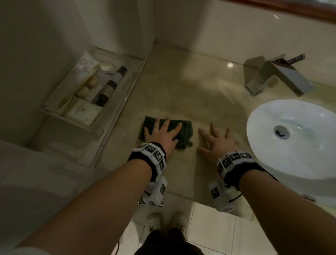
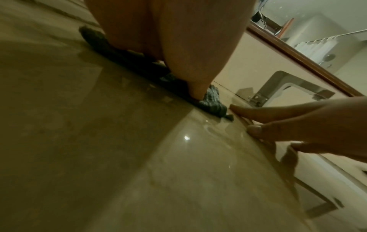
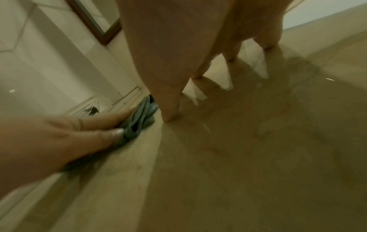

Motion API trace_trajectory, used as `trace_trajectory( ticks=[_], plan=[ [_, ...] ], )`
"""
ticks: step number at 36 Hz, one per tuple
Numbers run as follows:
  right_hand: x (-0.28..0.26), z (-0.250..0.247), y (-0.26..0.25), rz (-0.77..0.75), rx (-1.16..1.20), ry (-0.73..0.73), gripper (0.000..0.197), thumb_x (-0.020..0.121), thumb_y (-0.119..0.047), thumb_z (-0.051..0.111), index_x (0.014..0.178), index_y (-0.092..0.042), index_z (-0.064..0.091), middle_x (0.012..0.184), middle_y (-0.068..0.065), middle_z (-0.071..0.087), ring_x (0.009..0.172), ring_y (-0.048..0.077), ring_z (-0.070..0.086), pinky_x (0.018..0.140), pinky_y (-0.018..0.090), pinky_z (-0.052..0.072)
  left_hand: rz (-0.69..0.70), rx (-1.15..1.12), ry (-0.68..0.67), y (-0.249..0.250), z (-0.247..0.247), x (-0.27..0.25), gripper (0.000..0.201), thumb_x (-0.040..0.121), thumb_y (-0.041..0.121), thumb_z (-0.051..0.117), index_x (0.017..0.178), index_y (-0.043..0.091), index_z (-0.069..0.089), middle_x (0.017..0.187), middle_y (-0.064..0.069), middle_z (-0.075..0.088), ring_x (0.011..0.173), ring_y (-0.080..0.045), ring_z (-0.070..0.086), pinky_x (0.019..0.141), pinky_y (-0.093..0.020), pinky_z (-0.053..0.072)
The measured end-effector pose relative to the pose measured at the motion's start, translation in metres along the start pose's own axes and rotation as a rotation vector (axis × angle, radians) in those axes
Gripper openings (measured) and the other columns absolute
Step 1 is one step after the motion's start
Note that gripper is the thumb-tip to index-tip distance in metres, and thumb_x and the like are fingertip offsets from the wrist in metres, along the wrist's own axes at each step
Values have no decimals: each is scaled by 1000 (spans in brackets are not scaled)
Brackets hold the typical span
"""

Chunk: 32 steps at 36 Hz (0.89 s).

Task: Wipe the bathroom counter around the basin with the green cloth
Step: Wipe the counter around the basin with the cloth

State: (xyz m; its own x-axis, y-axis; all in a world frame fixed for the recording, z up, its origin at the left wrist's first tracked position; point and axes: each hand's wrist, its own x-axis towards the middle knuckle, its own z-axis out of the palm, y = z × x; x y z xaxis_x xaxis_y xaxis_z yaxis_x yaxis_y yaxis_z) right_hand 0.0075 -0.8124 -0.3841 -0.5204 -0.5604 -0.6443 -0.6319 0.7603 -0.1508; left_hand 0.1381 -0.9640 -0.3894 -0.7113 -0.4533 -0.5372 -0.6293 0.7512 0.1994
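Observation:
A folded dark green cloth [image 1: 185, 133] lies flat on the beige stone counter [image 1: 186, 92], left of the white oval basin [image 1: 304, 143]. My left hand [image 1: 162, 134] presses down on the cloth with straight, spread fingers. From the left wrist view the cloth [image 2: 212, 100] shows under the palm [image 2: 168, 31]. My right hand [image 1: 216, 141] rests flat on the bare counter between cloth and basin, fingers spread, holding nothing. The right wrist view shows its fingers [image 3: 170, 109] touching the stone, the cloth [image 3: 139, 120] just beside them under my left hand [image 3: 59, 138].
A chrome faucet [image 1: 279, 76] stands behind the basin. A clear tray [image 1: 89, 92] of toiletries sits on a lower ledge at the left wall. The tiled wall and a wood-framed mirror [image 1: 275, 4] bound the back. The counter's front edge is just under my wrists.

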Motion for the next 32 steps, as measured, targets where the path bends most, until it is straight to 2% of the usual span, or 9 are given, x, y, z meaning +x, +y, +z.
trace_trajectory(
  ticks=[3,6,8,13,17,24,32],
  plan=[
    [0,-8,7,-30,51,-14,71,92,-55,49,149,-50,7,160,-15,-11,146,38,-9,117,56,12,38,26,0,0,10,-12,57,103,43,35,151,48,4,162,8,-12,148,-29,-10,114,-63,2],
    [-1,-16,19,-68,-11,45,71,95,-44,51,153,-36,11,162,-3,-2,147,34,4,117,45,16,71,52,16,-1,24,-29,57,102,44,34,151,47,5,162,7,-11,148,-29,-9,113,-63,3],
    [-3,-15,28,-59,-1,74,71,96,-39,53,154,-31,13,162,2,-2,147,33,6,118,44,16,84,51,16,0,32,-41,56,103,43,34,151,47,5,162,7,-11,148,-29,-8,113,-63,3],
    [-11,5,46,-13,27,41,67,97,-47,45,151,-42,7,161,-5,-12,146,39,-6,117,56,12,121,59,5,2,48,-65,56,103,43,34,151,46,6,162,7,-13,148,-28,-9,114,-64,3],
    [-17,9,47,-28,9,68,64,98,-49,39,152,-42,4,161,-4,-13,147,37,-7,119,52,10,126,66,-21,4,55,-72,56,102,43,34,151,48,5,162,8,-14,148,-28,-10,113,-64,2],
    [-20,8,50,-54,-9,38,87,86,-67,49,151,-44,-4,159,-6,-20,147,34,-11,119,50,7,152,62,-28,6,47,-59,56,102,42,35,150,49,7,162,8,-10,148,-29,-9,113,-65,3],
    [-20,7,47,-36,28,16,92,83,-66,55,151,-44,-3,159,-7,-21,146,34,-14,119,51,5,83,2,-3,25,14,-15,56,102,41,38,150,49,11,163,8,-7,148,-29,-6,113,-64,4]
  ],
)
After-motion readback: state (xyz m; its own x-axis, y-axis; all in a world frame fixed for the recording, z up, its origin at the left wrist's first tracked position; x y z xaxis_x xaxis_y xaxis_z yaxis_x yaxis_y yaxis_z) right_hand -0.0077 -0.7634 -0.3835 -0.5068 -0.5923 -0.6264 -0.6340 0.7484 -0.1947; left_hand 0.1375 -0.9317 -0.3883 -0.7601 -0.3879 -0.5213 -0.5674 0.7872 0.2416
